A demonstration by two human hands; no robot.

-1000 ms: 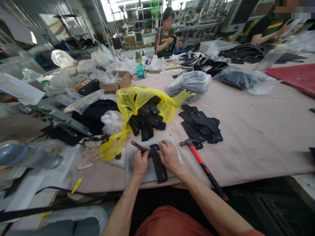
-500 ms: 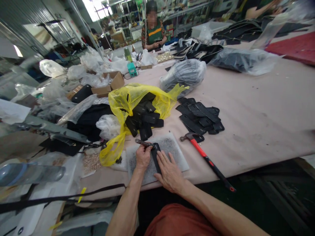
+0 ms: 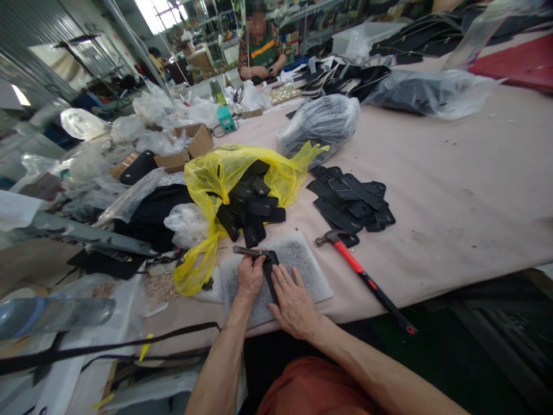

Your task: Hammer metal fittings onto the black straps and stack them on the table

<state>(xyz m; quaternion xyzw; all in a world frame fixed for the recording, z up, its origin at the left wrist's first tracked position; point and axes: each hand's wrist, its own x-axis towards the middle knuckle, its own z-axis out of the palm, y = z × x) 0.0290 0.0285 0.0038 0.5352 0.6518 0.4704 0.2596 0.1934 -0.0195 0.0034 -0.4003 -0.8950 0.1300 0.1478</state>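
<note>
My left hand [image 3: 250, 276] is closed around a short metal rod-like tool [image 3: 248, 251], whose end rests by the top of a black strap-like piece [image 3: 270, 281]. My right hand [image 3: 296, 302] lies on that piece with its fingers stretched out, pressing it against a scuffed white board [image 3: 317, 276]. The tool's tip is too small to make out. To the right of the board lies a claw hammer [image 3: 356, 262] with a red and black handle, its head touching a black piece.
A yellow plastic bag [image 3: 203, 170] spills similar black pieces behind the board. More black pieces [image 3: 352, 199] are piled to its right. A grey plastic-wrapped bundle [image 3: 322, 124] stands farther back. A clear bottle [image 3: 56, 314] lies at left. A co-worker [image 3: 261, 52] sits across the table.
The view has shifted slightly. Both hands keep their places on the tool and the black piece. The co-worker's hands have moved a little.
</note>
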